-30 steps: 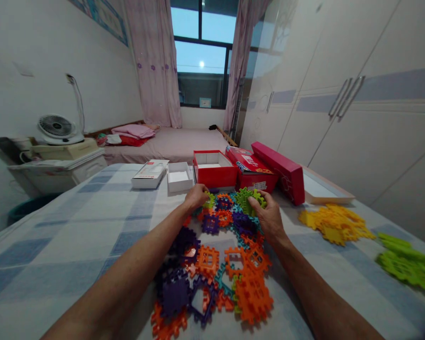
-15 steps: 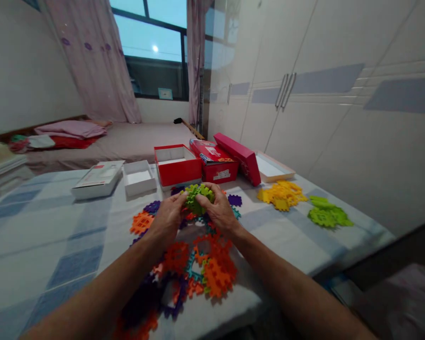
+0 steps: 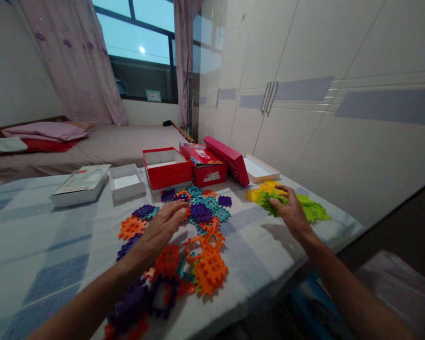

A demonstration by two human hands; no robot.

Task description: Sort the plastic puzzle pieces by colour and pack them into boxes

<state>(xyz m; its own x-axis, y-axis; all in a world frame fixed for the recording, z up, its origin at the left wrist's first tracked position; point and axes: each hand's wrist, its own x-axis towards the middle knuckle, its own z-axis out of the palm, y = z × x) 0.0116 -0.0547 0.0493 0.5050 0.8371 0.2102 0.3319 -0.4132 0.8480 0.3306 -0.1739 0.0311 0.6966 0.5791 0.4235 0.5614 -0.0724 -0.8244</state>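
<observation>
My right hand (image 3: pixel 292 210) grips green interlocking plastic pieces (image 3: pixel 268 203) above the table, between the yellow pile and the green pile. Behind them, the yellow pieces (image 3: pixel 265 187) are partly covered. Lime-green pieces (image 3: pixel 317 211) lie just right of that hand. My left hand (image 3: pixel 166 224) hovers over the mixed pile with its fingers stretched out and nothing in them. Around it lie a purple piece (image 3: pixel 200 213), teal pieces (image 3: pixel 217 208) and orange pieces (image 3: pixel 211 271). My left forearm hides part of the pile.
At the back of the table stand an open red box (image 3: pixel 168 174), a closed red box (image 3: pixel 208 172) with a leaning red lid (image 3: pixel 230 160), a small white box (image 3: pixel 127 184) and a flat white box (image 3: pixel 81 186). A shallow tray (image 3: pixel 262 170) sits near the wardrobe.
My right hand has carried the green pieces from over the mixed pile rightward to the yellow and green piles. My left hand has let go of them and opened. The view has shifted slightly right.
</observation>
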